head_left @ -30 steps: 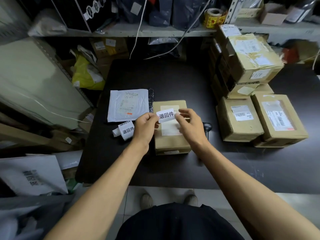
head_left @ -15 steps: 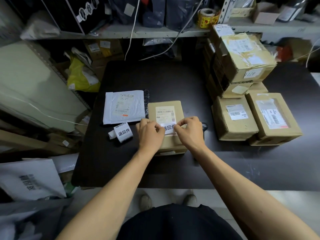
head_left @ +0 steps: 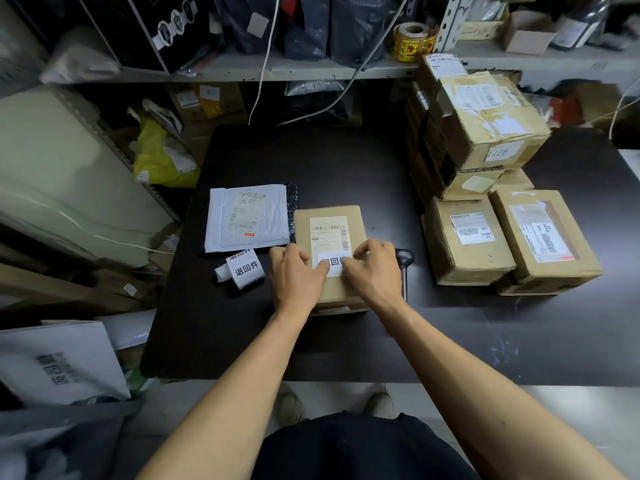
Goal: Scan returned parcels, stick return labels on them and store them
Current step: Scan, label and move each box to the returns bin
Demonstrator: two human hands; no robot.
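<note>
On a black table (head_left: 346,174), a stack of cardboard parcels (head_left: 485,140) waits right of the small box (head_left: 329,258), a white mailer (head_left: 247,218) and label roll (head_left: 244,270) left. Left hand (head_left: 294,278) and right hand (head_left: 375,271), fingers flat, press a return label (head_left: 332,262) onto the box. Labelling looks nearly done; storing remains.

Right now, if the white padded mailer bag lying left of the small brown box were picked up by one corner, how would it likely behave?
The white padded mailer bag would probably sag instead of staying stiff: its surface looks wrinkled and soft. It lies very flat on the dark table, so it is likely light. Its skin seems smooth plastic, so it may slide readily when pushed.
</note>
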